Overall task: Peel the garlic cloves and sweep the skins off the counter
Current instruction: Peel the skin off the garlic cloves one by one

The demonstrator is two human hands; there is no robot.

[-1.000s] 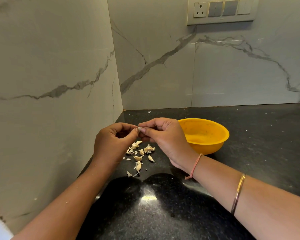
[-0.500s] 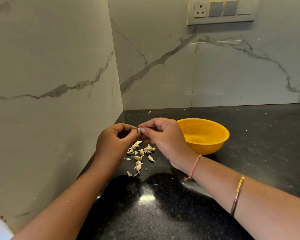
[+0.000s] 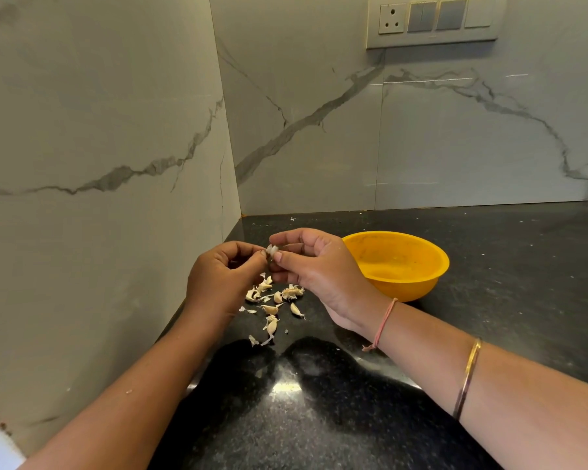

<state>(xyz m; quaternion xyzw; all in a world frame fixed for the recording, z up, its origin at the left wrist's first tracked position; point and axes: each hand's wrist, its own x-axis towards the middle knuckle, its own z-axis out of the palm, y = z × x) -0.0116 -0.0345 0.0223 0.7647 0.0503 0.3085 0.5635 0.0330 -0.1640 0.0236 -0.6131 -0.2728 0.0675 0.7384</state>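
Head view: one yellow round plastic bowl stands on the black speckled stone counter, just right of two hands. One small white garlic clove is held in the air above the counter, between them. Below it lies one loose scatter of pale garlic cloves and papery skins, about seven larger pieces plus a few small scraps; which are peeled I cannot tell. More of the held clove shows between the fingertips than half a second ago, and the right hand has turned slightly palm-up; bowl and scatter have not moved. The left hand is curled, its thumb tip pressing the clove's left side. The right hand pinches the clove between thumb and forefinger, the other fingers bent beneath.
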